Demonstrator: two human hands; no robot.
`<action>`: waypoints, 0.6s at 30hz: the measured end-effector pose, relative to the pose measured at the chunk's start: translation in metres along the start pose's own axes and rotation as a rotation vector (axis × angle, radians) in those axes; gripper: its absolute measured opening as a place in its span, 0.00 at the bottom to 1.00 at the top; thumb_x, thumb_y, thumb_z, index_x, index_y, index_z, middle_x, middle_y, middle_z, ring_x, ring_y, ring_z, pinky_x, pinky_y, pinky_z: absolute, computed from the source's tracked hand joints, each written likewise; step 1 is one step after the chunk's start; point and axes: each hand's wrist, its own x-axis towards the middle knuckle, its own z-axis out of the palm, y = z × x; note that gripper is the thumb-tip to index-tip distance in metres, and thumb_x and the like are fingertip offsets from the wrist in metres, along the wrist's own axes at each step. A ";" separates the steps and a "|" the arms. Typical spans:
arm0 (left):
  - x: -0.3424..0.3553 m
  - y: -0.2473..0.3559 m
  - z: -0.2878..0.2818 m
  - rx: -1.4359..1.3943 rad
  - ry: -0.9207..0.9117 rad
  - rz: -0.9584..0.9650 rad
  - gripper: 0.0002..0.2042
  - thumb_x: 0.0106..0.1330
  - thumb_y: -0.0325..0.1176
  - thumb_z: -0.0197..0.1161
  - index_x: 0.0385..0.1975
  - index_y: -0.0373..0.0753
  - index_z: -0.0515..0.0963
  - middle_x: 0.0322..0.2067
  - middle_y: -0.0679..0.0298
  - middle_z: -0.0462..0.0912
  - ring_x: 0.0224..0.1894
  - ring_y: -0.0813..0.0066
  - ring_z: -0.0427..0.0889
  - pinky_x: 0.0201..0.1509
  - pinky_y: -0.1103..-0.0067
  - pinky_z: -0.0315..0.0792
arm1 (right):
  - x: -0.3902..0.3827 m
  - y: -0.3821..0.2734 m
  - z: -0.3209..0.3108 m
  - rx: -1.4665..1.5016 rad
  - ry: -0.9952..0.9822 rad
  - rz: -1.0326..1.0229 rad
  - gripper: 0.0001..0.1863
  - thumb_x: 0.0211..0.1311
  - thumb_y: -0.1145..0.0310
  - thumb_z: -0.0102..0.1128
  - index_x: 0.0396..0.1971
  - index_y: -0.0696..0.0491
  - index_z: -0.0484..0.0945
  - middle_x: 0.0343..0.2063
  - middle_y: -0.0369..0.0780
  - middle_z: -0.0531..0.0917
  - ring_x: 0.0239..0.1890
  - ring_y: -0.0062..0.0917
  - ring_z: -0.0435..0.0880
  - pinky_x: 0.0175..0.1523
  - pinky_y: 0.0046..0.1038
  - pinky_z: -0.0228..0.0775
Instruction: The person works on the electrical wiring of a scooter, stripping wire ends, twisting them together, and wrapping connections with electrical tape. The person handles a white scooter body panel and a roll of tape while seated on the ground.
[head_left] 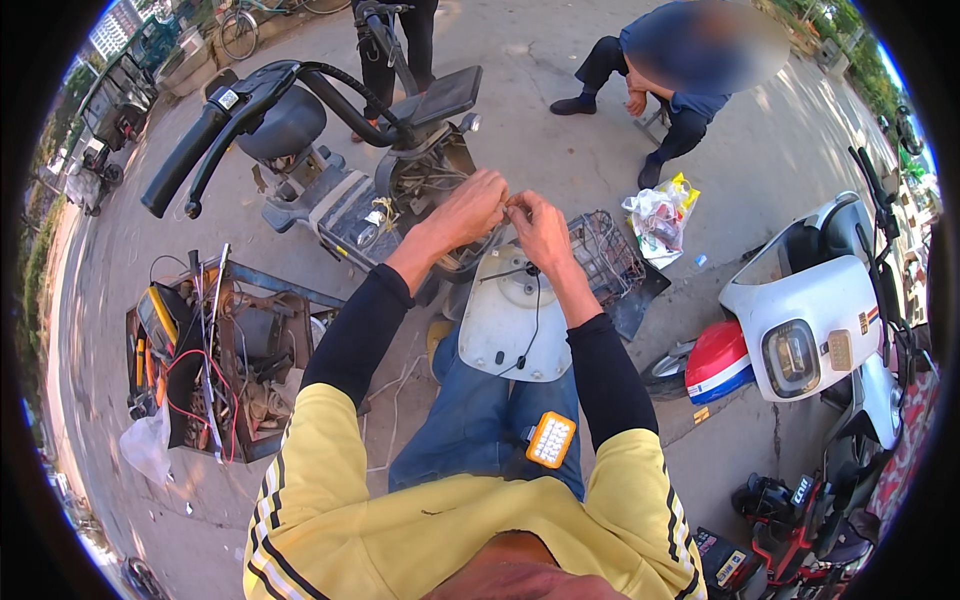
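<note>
From where I stand, both hands meet in front of the scooter's opened front end [430, 175]. The left hand [475, 207] is closed in a pinch, its fingers curled and its fingertips brought up against those of the right. The right hand [541, 232] is closed the same way, back of the hand upward. Whatever sits between the 2 sets of fingertips is too small for me to tell.

Just below the hands, a white panel [485, 340] lies over the person's knees, with a thin black cable [537, 315] running down it to a small dark end near the lower edge. A wire basket [607, 255] is beside the panel, to the right of the hands. An orange-framed lamp [551, 440] lies near the right thigh.

As for labels, a small white sticker [228, 99] is on the handlebar; its print is too fine to read. The white scooter [800, 330] to the right carries small reddish marks on its body, and a black helmet [765, 497] sits near bold white lettering. An open toolbox [265, 440] stands to the left.
</note>
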 end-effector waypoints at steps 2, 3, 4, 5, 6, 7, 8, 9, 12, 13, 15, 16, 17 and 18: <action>0.000 -0.003 0.002 0.008 -0.003 0.003 0.09 0.64 0.24 0.64 0.39 0.34 0.71 0.40 0.50 0.75 0.50 0.45 0.74 0.54 0.59 0.72 | 0.001 0.002 0.000 0.007 -0.004 0.010 0.11 0.71 0.64 0.62 0.45 0.55 0.84 0.41 0.52 0.88 0.44 0.51 0.87 0.49 0.47 0.77; 0.000 -0.004 0.003 0.008 -0.008 -0.004 0.09 0.64 0.24 0.64 0.40 0.34 0.71 0.41 0.50 0.75 0.50 0.45 0.75 0.54 0.59 0.72 | 0.001 0.003 0.001 0.008 -0.005 0.014 0.11 0.71 0.64 0.62 0.45 0.55 0.84 0.40 0.52 0.89 0.44 0.51 0.87 0.49 0.47 0.77; 0.000 -0.004 0.004 0.007 -0.016 -0.012 0.09 0.64 0.23 0.63 0.41 0.34 0.72 0.42 0.50 0.76 0.51 0.46 0.75 0.55 0.60 0.73 | 0.001 0.004 0.001 0.009 -0.006 0.020 0.11 0.71 0.64 0.62 0.45 0.55 0.84 0.40 0.52 0.89 0.43 0.51 0.87 0.49 0.47 0.77; -0.002 -0.003 0.004 -0.064 0.025 -0.071 0.10 0.65 0.24 0.64 0.43 0.34 0.73 0.43 0.50 0.77 0.52 0.47 0.77 0.55 0.61 0.73 | 0.001 0.005 0.002 0.034 -0.008 0.036 0.11 0.71 0.64 0.62 0.45 0.55 0.84 0.39 0.52 0.89 0.42 0.50 0.88 0.48 0.46 0.78; -0.005 -0.002 0.005 -0.135 0.066 -0.130 0.11 0.65 0.25 0.65 0.45 0.34 0.75 0.44 0.51 0.79 0.52 0.48 0.78 0.55 0.62 0.74 | 0.002 0.006 0.002 0.058 -0.010 0.051 0.12 0.71 0.64 0.61 0.45 0.55 0.84 0.37 0.52 0.89 0.41 0.49 0.88 0.48 0.45 0.78; -0.007 -0.001 0.005 -0.205 0.107 -0.189 0.12 0.65 0.26 0.65 0.47 0.34 0.76 0.46 0.51 0.80 0.53 0.50 0.80 0.55 0.63 0.75 | 0.002 0.008 0.003 0.083 -0.012 0.066 0.12 0.71 0.64 0.61 0.45 0.56 0.84 0.36 0.52 0.89 0.40 0.48 0.89 0.47 0.44 0.78; -0.007 0.000 0.005 -0.247 0.082 -0.221 0.13 0.65 0.26 0.67 0.48 0.34 0.77 0.45 0.53 0.82 0.51 0.53 0.81 0.55 0.65 0.75 | 0.003 0.010 0.005 0.121 0.008 0.055 0.12 0.72 0.64 0.61 0.45 0.56 0.84 0.35 0.51 0.89 0.39 0.47 0.89 0.47 0.43 0.78; -0.006 0.000 0.005 -0.289 0.057 -0.253 0.13 0.65 0.27 0.68 0.49 0.33 0.79 0.45 0.54 0.84 0.50 0.57 0.82 0.55 0.67 0.75 | 0.005 0.014 0.008 0.159 0.028 0.044 0.12 0.72 0.64 0.61 0.45 0.57 0.84 0.34 0.51 0.89 0.38 0.46 0.89 0.46 0.42 0.78; -0.006 0.001 0.015 -0.358 0.010 -0.339 0.13 0.65 0.29 0.70 0.47 0.32 0.81 0.43 0.56 0.87 0.45 0.64 0.84 0.53 0.69 0.76 | 0.006 0.024 0.016 0.220 0.064 0.038 0.13 0.72 0.63 0.61 0.43 0.59 0.83 0.33 0.50 0.89 0.37 0.43 0.89 0.45 0.40 0.78; -0.007 0.002 0.018 -0.370 -0.003 -0.365 0.13 0.65 0.30 0.70 0.46 0.31 0.82 0.41 0.56 0.88 0.44 0.65 0.84 0.53 0.69 0.76 | 0.005 0.022 0.015 0.234 0.074 0.041 0.14 0.72 0.63 0.60 0.42 0.60 0.83 0.34 0.50 0.89 0.36 0.42 0.89 0.45 0.40 0.79; -0.010 0.004 0.021 -0.371 0.064 -0.414 0.10 0.67 0.29 0.69 0.42 0.29 0.83 0.36 0.56 0.88 0.39 0.67 0.85 0.48 0.70 0.77 | 0.004 0.017 0.016 0.204 0.074 0.075 0.14 0.73 0.63 0.60 0.42 0.61 0.83 0.34 0.50 0.89 0.37 0.42 0.89 0.46 0.40 0.79; -0.011 0.003 0.022 -0.393 0.067 -0.456 0.09 0.67 0.29 0.68 0.41 0.29 0.83 0.35 0.56 0.88 0.38 0.67 0.85 0.46 0.71 0.78 | 0.004 0.015 0.017 0.189 0.075 0.093 0.14 0.73 0.63 0.59 0.41 0.61 0.82 0.34 0.50 0.89 0.37 0.42 0.89 0.46 0.40 0.79; -0.012 0.003 0.023 -0.414 0.071 -0.499 0.09 0.67 0.29 0.68 0.40 0.29 0.83 0.35 0.56 0.89 0.37 0.68 0.85 0.45 0.71 0.78 | 0.003 0.014 0.017 0.181 0.088 0.086 0.15 0.73 0.63 0.59 0.41 0.62 0.82 0.34 0.50 0.89 0.37 0.43 0.89 0.47 0.40 0.79; -0.012 0.002 0.025 -0.407 0.088 -0.491 0.09 0.67 0.29 0.67 0.40 0.29 0.84 0.34 0.56 0.89 0.36 0.69 0.85 0.44 0.71 0.78 | 0.002 0.014 0.018 0.174 0.100 0.079 0.15 0.73 0.63 0.59 0.41 0.62 0.82 0.34 0.51 0.89 0.37 0.43 0.89 0.47 0.40 0.79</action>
